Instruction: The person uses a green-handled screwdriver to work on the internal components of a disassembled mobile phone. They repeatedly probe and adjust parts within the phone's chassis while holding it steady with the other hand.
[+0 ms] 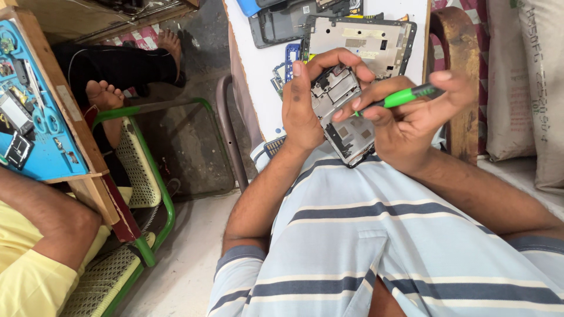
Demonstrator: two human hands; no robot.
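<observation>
A: Far left first. What was there?

B: A blue work mat (44, 158) on a wooden bench, small tools and phone parts scattered over it. Along the bottom left edge of the view, a co-worker's arm (50, 217) in a yellow sleeve. Beyond that, a green-framed chair (147, 176) with another person's bare feet (106, 94) resting by it.

A: And the left hand?

B: The left hand (302, 108) was closed around the opened phone frame (343, 114), thumb along the near side, fingers curled over the top edge. It was held in the air above the person's striped shirt (364, 246), just off the near edge of the white table (258, 64).

A: Right hand?

B: The right hand (411, 120) pinched a green-handled tool (402, 97), fingers narrow around the grip, tip angled down onto the frame's inner face.

A: On the table itself?

B: A larger grey device shell (364, 41) lay toward the far right corner, a dark casing (282, 26) just left of it, a small blue circuit board (292, 58) near the left edge.

A: Further right?

B: Pale woven sacks (529, 88), stacked upright.
</observation>
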